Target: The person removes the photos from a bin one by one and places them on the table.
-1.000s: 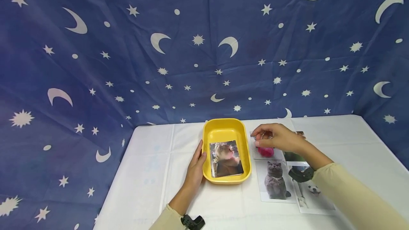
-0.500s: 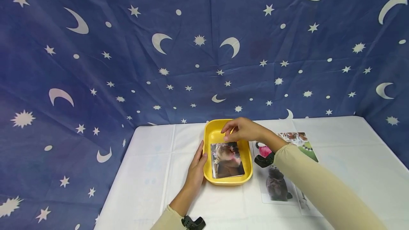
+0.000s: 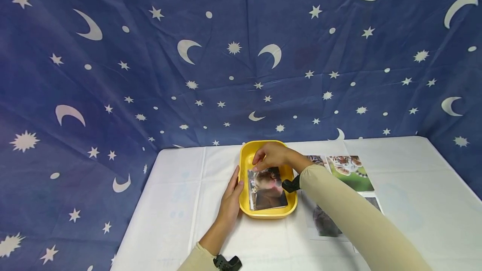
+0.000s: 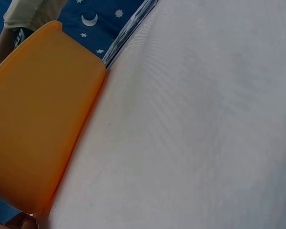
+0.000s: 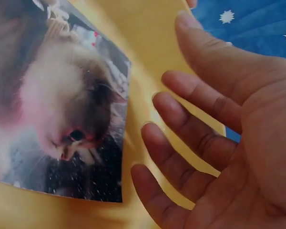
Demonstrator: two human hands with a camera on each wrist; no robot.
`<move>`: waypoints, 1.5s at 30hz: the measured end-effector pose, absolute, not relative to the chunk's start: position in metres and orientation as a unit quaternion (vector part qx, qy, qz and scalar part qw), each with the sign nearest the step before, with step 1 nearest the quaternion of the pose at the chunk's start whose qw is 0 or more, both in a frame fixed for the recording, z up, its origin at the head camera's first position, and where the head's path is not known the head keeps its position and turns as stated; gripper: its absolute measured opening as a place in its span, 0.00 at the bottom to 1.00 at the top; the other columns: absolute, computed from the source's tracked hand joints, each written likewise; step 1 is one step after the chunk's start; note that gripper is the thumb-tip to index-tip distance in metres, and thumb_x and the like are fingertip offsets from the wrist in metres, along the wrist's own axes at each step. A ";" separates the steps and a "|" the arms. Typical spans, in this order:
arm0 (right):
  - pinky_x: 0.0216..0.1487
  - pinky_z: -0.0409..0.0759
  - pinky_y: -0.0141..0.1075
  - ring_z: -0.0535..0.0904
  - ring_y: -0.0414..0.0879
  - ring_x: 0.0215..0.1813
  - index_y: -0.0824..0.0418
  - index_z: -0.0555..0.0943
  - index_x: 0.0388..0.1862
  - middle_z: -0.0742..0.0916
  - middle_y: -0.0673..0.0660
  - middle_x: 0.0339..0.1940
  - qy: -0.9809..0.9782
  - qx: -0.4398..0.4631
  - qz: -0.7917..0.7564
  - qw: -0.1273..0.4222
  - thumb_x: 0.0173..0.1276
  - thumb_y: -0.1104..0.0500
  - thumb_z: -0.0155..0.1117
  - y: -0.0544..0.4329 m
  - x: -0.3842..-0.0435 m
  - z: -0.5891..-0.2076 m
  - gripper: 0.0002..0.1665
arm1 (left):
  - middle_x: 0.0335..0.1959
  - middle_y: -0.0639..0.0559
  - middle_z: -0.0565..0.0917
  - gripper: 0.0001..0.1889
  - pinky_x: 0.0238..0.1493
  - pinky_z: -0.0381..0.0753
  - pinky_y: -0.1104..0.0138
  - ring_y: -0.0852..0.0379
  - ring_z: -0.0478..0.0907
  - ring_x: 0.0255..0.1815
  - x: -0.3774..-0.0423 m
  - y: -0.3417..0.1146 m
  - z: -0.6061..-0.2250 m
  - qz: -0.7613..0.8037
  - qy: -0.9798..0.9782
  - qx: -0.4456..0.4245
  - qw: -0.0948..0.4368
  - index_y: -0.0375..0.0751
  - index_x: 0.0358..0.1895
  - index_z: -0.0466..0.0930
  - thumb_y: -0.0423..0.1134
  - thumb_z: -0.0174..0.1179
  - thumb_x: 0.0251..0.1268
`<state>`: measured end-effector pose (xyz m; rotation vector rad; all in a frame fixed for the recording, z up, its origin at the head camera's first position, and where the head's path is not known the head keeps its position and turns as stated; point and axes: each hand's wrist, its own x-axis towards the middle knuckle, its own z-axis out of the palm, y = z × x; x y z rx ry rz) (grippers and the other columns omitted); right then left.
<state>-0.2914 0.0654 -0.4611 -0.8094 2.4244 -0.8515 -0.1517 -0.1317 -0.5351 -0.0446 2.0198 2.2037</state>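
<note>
A yellow tray (image 3: 244, 204) with rounded corners stands on the white-covered table, a small stack of photo cards (image 3: 269, 191) lying inside it. The top card (image 5: 66, 100) shows a furry animal with whiskers and a pink patch. Against the tray's left side rests my left hand (image 3: 227, 202), fingers extended along the wall and thumb at the rim. Its fingers are mostly out of the left wrist view, where the tray's outer wall (image 4: 43, 114) fills the left. Over the tray's far part is my right hand (image 3: 272, 156), its loosely bent, spread fingers beside the stack's edge, holding nothing.
Several photo cards lie flat right of the tray: a tiger card (image 3: 352, 175), a grey cat card (image 3: 325, 223) and others partly under the right sleeve (image 3: 357, 212). A blue curtain (image 3: 241, 95) with moons and stars hangs behind the table.
My right hand has moved left from above the cards on the table to over the tray, then slightly further toward the stack. My left hand has stayed at the tray's side.
</note>
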 end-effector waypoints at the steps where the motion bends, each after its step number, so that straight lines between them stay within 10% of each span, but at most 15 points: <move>1: 0.40 0.81 0.30 0.80 0.38 0.34 0.55 0.90 0.43 0.89 0.46 0.32 0.879 -0.295 -0.303 0.221 0.59 0.47 0.79 0.064 -0.292 -0.463 0.18 | 0.84 0.59 0.52 0.29 0.83 0.50 0.56 0.54 0.47 0.85 -0.152 -0.132 -0.535 0.736 0.673 -0.014 0.076 0.66 0.82 0.53 0.47 0.45 0.84; 34: 0.28 0.72 0.27 0.75 0.37 0.25 0.55 0.93 0.28 0.90 0.52 0.24 0.867 -0.293 -0.313 0.254 0.63 0.53 0.77 0.062 -0.281 -0.468 0.09 | 0.84 0.60 0.51 0.29 0.83 0.49 0.60 0.57 0.46 0.85 -0.152 -0.133 -0.533 0.736 0.673 -0.007 0.070 0.64 0.82 0.54 0.45 0.45 0.84; 45: 0.38 0.82 0.30 0.83 0.41 0.33 0.54 0.92 0.41 0.91 0.49 0.31 0.845 -0.306 -0.331 0.289 0.66 0.53 0.74 0.066 -0.269 -0.452 0.08 | 0.84 0.59 0.52 0.29 0.83 0.49 0.59 0.56 0.47 0.85 -0.152 -0.134 -0.535 0.731 0.678 -0.007 0.073 0.65 0.82 0.53 0.46 0.44 0.84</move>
